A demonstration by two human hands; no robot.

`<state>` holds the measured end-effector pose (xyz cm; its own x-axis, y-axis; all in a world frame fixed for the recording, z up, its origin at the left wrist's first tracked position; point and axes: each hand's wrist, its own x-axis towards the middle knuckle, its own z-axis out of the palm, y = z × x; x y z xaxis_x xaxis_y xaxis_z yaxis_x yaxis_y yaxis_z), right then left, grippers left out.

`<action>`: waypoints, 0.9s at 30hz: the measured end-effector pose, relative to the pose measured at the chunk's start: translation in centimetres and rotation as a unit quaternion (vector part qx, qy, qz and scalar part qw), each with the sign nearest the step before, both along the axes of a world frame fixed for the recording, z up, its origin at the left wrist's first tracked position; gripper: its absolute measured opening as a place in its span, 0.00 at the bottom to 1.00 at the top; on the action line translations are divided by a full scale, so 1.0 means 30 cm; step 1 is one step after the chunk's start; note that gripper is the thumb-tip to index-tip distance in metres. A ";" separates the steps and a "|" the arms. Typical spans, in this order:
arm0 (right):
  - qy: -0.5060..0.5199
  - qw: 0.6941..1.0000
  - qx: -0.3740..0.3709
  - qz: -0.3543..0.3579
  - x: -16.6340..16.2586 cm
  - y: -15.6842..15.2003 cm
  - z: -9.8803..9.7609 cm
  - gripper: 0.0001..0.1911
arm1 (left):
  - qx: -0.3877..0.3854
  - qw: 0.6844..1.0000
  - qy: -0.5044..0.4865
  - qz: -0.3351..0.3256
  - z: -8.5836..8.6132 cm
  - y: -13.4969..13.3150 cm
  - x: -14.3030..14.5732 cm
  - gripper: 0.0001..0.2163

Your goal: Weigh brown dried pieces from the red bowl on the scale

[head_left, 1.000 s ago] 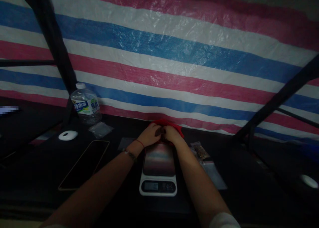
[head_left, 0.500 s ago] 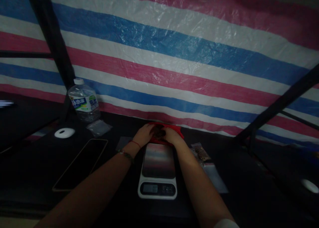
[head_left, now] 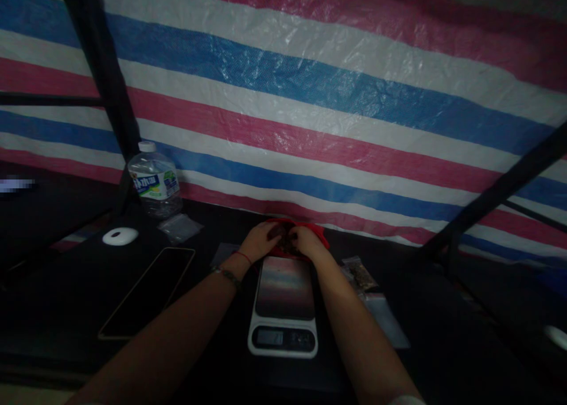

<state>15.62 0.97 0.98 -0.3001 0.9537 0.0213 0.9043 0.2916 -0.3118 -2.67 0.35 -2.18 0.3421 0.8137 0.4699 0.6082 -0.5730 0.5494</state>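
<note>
Behind the kitchen scale (head_left: pixel 284 290) lies a red bag (head_left: pixel 319 232) with dark brown, crumbly bits (head_left: pixel 287 245) in it. Both hands reach into its opening. My left hand (head_left: pixel 262 241), bracelets on the wrist, has its fingers curled among the bits; what they grip is too dark to make out. From the other side my right hand (head_left: pixel 307 239) bends its fingers closed over the bits, their tips hidden. Nothing rests on the scale's plate, and its lit display is too blurred to read.
Left of the hands are a phone (head_left: pixel 148 293), a white oval case (head_left: pixel 120 235), a clear plastic bottle (head_left: pixel 156 186) and a small clear bag (head_left: pixel 180 228). To the right lie a zip bag of brown bits (head_left: pixel 359 273) and a flat clear bag (head_left: pixel 386 322). Striped sheeting (head_left: pixel 310 127) hangs behind.
Both hands stay at the red bag; their fingers have shifted slightly, and more brown bits show between them. The whole view has moved a little.
</note>
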 end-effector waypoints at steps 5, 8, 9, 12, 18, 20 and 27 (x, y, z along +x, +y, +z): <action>0.053 0.998 0.038 0.011 0.008 -0.008 0.048 0.14 | 0.006 0.999 0.006 -0.033 0.022 -0.017 0.003 0.14; 0.089 0.994 0.059 0.038 -0.006 -0.019 0.072 0.13 | -0.016 0.999 0.016 -0.036 0.031 -0.028 0.005 0.11; 0.096 0.992 0.063 0.047 -0.013 -0.022 0.077 0.13 | -0.023 0.999 0.017 -0.036 0.032 -0.030 0.006 0.11; 0.106 0.990 0.070 0.058 -0.033 -0.033 0.084 0.12 | -0.036 0.999 -0.006 -0.030 0.033 -0.034 0.006 0.14; 0.147 0.985 0.065 0.055 -0.044 -0.049 0.086 0.24 | -0.031 0.999 -0.015 -0.026 0.031 -0.033 0.008 0.17; 0.160 0.984 0.061 0.042 -0.041 -0.050 0.083 0.28 | -0.027 0.999 -0.009 -0.033 0.031 -0.033 0.008 0.17; 0.194 0.978 0.055 0.053 -0.045 -0.045 0.069 0.23 | -0.019 0.998 -0.014 -0.050 0.029 -0.029 0.007 0.18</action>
